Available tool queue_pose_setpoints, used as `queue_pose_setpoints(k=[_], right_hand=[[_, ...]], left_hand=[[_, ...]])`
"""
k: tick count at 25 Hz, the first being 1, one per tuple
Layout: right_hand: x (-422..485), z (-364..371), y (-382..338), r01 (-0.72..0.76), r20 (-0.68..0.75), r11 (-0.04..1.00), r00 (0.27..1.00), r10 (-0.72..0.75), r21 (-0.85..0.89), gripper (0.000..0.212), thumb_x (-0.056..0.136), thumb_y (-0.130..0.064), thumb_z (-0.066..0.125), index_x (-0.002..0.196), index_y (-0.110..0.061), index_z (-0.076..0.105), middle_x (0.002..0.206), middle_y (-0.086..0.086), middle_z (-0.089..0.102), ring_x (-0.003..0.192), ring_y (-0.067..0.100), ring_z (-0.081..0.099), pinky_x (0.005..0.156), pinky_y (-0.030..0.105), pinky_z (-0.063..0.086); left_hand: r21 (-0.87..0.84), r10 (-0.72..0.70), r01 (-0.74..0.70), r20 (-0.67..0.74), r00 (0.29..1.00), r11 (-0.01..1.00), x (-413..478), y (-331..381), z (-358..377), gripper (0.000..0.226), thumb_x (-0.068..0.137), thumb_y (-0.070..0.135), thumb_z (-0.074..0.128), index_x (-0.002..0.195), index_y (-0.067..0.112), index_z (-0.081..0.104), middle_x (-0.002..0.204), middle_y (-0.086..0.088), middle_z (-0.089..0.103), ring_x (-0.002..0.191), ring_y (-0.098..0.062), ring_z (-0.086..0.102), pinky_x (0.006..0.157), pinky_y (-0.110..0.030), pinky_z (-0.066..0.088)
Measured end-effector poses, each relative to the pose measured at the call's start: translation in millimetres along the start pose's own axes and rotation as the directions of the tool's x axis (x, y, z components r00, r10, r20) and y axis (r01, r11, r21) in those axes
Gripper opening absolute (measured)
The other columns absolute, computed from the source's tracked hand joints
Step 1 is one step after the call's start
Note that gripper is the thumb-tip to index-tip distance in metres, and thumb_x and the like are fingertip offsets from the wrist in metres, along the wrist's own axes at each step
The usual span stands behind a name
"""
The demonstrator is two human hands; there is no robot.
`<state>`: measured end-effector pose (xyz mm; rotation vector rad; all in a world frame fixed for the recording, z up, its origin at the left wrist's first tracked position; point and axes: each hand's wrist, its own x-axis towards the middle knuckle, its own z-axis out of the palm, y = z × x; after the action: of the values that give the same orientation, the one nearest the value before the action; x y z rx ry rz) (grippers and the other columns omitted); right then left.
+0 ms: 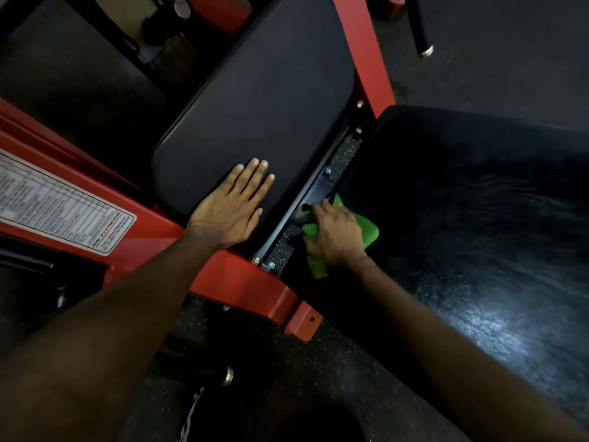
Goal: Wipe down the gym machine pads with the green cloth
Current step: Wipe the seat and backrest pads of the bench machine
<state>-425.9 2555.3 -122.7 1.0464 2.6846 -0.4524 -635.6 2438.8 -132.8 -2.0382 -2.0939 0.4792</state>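
Two black pads sit on a red gym machine. My left hand (231, 204) rests flat, fingers straight, on the near corner of the back pad (261, 90). My right hand (334, 234) grips the bunched green cloth (369, 231) against the left edge of the seat pad (462, 202), beside the narrow gap between the two pads. Part of the cloth hangs below my wrist. The seat pad shows a wet sheen at the lower right.
The red frame (255, 282) runs under both pads, with a white instruction label (57, 202) on its left beam. A black bracket with bolts (328, 173) sits in the gap. Speckled rubber floor surrounds the machine; a chrome-tipped bar (425, 49) stands at top right.
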Motion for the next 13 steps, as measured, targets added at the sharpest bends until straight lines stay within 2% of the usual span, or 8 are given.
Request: queue_pose_setpoints(k=[4, 7, 11, 13], right_hand=[[71, -7, 26, -0.182, -0.063, 0.981, 0.982, 0.178, -0.067, 0.054, 0.085, -0.046, 0.062, 0.124, -0.009, 0.057, 0.126, 0.014, 0.060, 0.119, 0.035, 0.055, 0.114, 0.043, 0.031], [57, 2, 3, -0.227, -0.033, 0.974, 0.973, 0.226, -0.002, 0.055, 0.085, -0.046, 0.061, 0.125, -0.008, 0.055, 0.129, 0.015, 0.057, 0.123, 0.035, 0.052, 0.116, 0.043, 0.029], [-30, 20, -50, 0.008, 0.091, 0.999, 0.996, -0.013, 0.050, 0.051, 0.083, -0.041, 0.066, 0.122, -0.010, 0.058, 0.123, 0.012, 0.061, 0.118, 0.032, 0.055, 0.117, 0.043, 0.030], [-32, 17, -45, 0.093, 0.118, 0.994, 0.988, -0.099, 0.055, 0.049, 0.081, -0.041, 0.067, 0.120, -0.013, 0.059, 0.120, 0.008, 0.062, 0.115, 0.029, 0.057, 0.113, 0.040, 0.032]], left_hand=[[0.015, 0.012, -0.012, 0.002, 1.000, 1.000, 0, 1, -3, 0.070, 0.103, 0.041, 0.014, 0.158, 0.002, -0.007, 0.164, -0.026, -0.010, 0.154, -0.038, -0.004, 0.125, -0.049, 0.000], [-0.005, 0.002, -0.002, -0.002, 1.000, 1.000, 2, -1, -3, 0.071, 0.103, 0.040, 0.014, 0.158, 0.002, -0.007, 0.164, -0.026, -0.011, 0.154, -0.038, -0.004, 0.125, -0.048, -0.001], [-0.001, 0.005, -0.005, 0.004, 1.000, 1.000, 0, 0, -2, 0.070, 0.103, 0.040, 0.013, 0.158, 0.003, -0.008, 0.164, -0.025, -0.012, 0.154, -0.037, -0.006, 0.125, -0.048, -0.002], [0.003, 0.006, -0.006, 0.003, 1.000, 1.000, 0, 0, -2, 0.070, 0.102, 0.040, 0.012, 0.158, 0.003, -0.009, 0.164, -0.025, -0.012, 0.154, -0.037, -0.007, 0.125, -0.048, -0.002]])
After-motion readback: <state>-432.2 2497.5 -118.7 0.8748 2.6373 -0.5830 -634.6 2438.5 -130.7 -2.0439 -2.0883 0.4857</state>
